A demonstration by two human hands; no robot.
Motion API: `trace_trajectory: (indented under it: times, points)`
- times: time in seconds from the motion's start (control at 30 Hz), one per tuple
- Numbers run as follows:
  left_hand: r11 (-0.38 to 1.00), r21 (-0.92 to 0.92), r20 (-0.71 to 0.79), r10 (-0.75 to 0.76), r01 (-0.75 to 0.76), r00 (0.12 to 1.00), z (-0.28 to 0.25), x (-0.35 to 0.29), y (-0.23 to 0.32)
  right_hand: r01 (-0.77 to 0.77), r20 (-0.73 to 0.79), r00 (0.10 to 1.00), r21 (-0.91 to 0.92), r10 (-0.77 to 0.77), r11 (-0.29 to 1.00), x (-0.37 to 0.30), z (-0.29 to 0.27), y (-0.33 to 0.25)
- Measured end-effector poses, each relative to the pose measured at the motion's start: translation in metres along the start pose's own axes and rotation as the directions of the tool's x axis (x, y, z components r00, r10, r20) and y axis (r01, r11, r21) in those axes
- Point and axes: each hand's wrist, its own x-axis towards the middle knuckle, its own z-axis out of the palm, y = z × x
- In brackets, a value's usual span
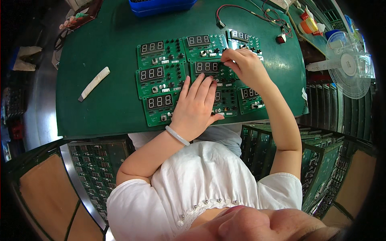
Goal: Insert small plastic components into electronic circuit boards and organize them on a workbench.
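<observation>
Several green circuit boards with three-digit displays lie in rows on the green table. My left hand [194,103] rests flat with its fingers stretched out, across the lower edge of the middle board [206,67] and over parts of the boards below it. Over the right side of that middle board, my right hand [246,66] has thumb and forefinger pinched together. Whatever is between those fingertips is too small or hidden to make out. The top middle board [198,40] and the top right board [240,36] lie just beyond my right hand.
A white-wrapped blade-like tool [94,83] lies at the left of the table [104,48]. A blue bin [161,7] stands at the far edge. Wires with a red switch [281,38] are at the back right, near a white fan [349,64]. Board racks [94,170] flank my body.
</observation>
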Motion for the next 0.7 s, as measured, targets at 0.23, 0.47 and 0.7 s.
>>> trace_trajectory:
  times: [0.23, 0.47, 0.7]
  points:
    - [1.0, -0.011, -0.018, 0.016, -0.016, 1.0, 0.0, 0.002, -0.003, 0.049, 0.029, 0.999, -0.092, -0.046, 0.995, 0.001, 0.005, -0.001]
    - [1.0, -0.023, -0.041, 0.02, -0.021, 0.999, -0.001, -0.002, -0.006, 0.028, -0.103, 0.994, 0.002, -0.028, 1.0, -0.009, 0.014, -0.005]
    - [0.999, 0.001, -0.037, 0.038, -0.038, 0.999, -0.01, -0.012, -0.011, 0.005, -0.076, 0.997, 0.085, 0.001, 0.996, -0.003, 0.026, -0.012]
